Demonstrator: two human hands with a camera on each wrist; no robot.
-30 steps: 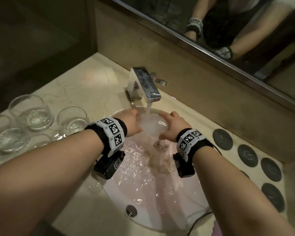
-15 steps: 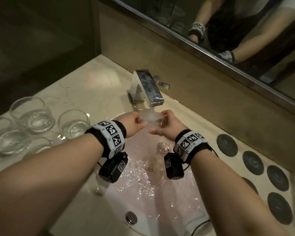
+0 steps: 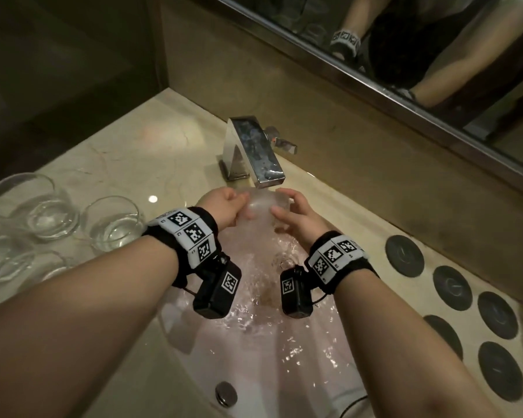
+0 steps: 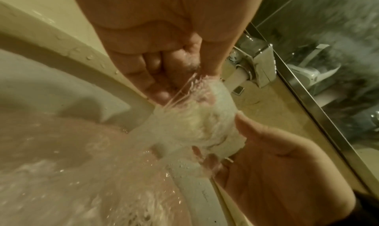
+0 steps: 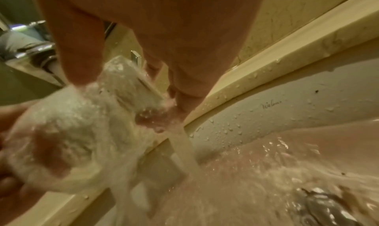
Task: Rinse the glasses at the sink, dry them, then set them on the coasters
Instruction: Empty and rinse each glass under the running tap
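Observation:
A clear glass [image 3: 261, 206] is held under the running chrome faucet [image 3: 254, 152], over the white sink [image 3: 254, 372]. My left hand [image 3: 224, 211] grips its left side and my right hand [image 3: 290, 215] grips its right side, thumb and fingers curled round it. Water foams over the glass [image 4: 197, 125] in the left wrist view and spills off the glass [image 5: 67, 132] in the right wrist view. Several more glasses [image 3: 112, 223] stand on the counter at left. Several dark round coasters [image 3: 405, 256] lie on the counter at right.
A mirror [image 3: 405, 40] runs along the back wall above a beige ledge. The marble counter [image 3: 133, 152] surrounds the sink. The drain [image 5: 328, 208] shows in the basin, an overflow button [image 3: 225, 393] near the front rim.
Both hands rose from low in the basin to just under the spout and closed in on the glass. The head view shifted slightly.

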